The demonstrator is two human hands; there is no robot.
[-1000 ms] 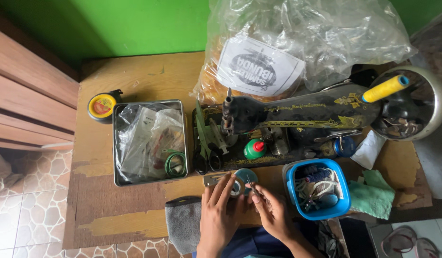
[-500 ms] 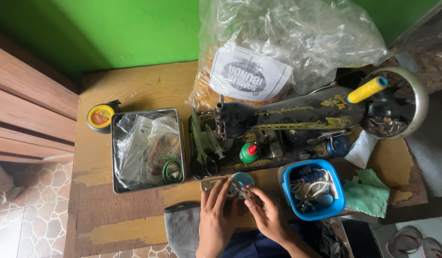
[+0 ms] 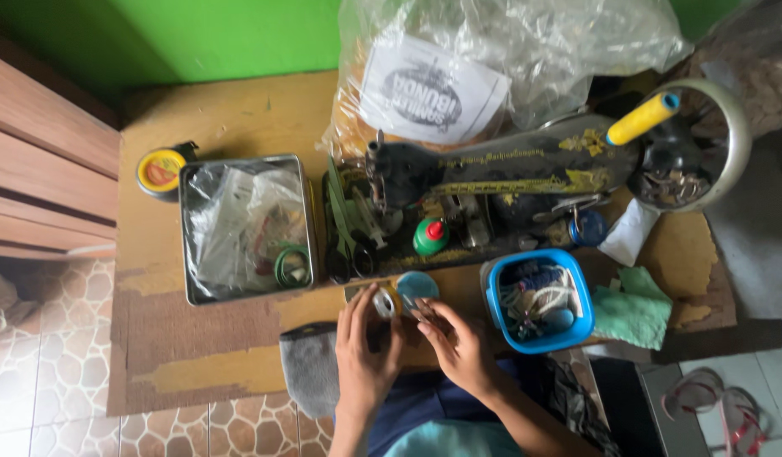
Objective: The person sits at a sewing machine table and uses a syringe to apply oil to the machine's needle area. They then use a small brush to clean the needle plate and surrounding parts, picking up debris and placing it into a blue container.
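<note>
Left fingers [image 3: 357, 317] curled narrow, thumb and forefinger pinched on a small round bobbin [image 3: 386, 302] at the near edge of the wooden table [image 3: 230, 118]. Right fingers [image 3: 433, 317] likewise drawn close, tips meeting just beside the bobbin, perhaps on a thread too fine to make out; cannot tell whether anything is truly gripped there. Left hand [image 3: 363, 355] and right hand [image 3: 463, 347] almost touching, palms down. Bobbin judged light, hard and smooth, likely slippery on its flat faces, so best taken by the rim between two fingertips; any thread limp and easily lost. Just beyond the fingertips, a pale blue round lid [image 3: 417, 286]. Further out, a black sewing machine [image 3: 492, 182] with a yellow spool pin [image 3: 643, 118] and a green bottle with red cap [image 3: 430, 236]. To the right, a blue tub [image 3: 538, 300] of cords, then a green cloth [image 3: 633, 311]. To the left, a metal tin [image 3: 245, 228] lined with plastic, and a yellow round tin [image 3: 161, 170] beyond it. Behind all, a large clear plastic bag [image 3: 509, 51] against the green wall [image 3: 222, 34].
</note>
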